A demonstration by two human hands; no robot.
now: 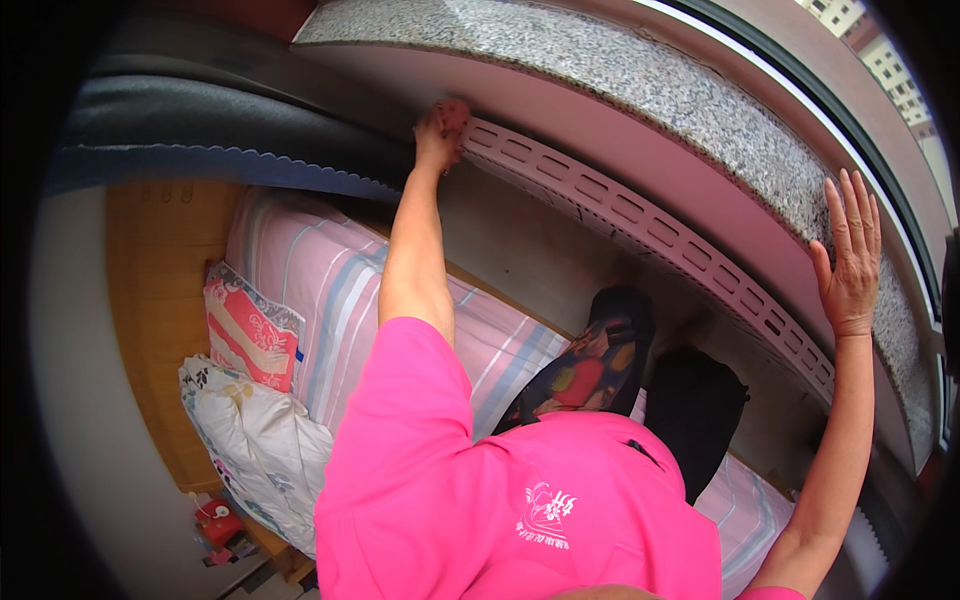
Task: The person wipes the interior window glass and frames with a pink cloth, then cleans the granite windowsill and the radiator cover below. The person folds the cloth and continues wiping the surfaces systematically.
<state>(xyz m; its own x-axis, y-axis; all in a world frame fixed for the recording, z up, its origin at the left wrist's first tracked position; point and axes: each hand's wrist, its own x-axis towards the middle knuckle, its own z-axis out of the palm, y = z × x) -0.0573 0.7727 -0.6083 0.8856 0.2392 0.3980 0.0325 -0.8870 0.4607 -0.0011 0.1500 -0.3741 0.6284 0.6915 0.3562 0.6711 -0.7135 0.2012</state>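
A radiator (592, 187) with a slotted top runs below the windowsill. At its left end, my left hand (435, 142) is closed around a reddish cloth (454, 116), which looks bunched and slightly blurred. Most of the cloth is hidden by my fingers. Far to the right, my right hand (853, 270) rests palm down on the speckled granite windowsill (600, 71), fingers extended and thumb apart. Nothing shows in that hand.
Behind me stands a bed with a striped pink sheet (345, 277), a red pillow (259, 334) and a white floral quilt (255, 420). A dark curtain (225, 120) hangs at left. The window frame (795, 60) borders the sill.
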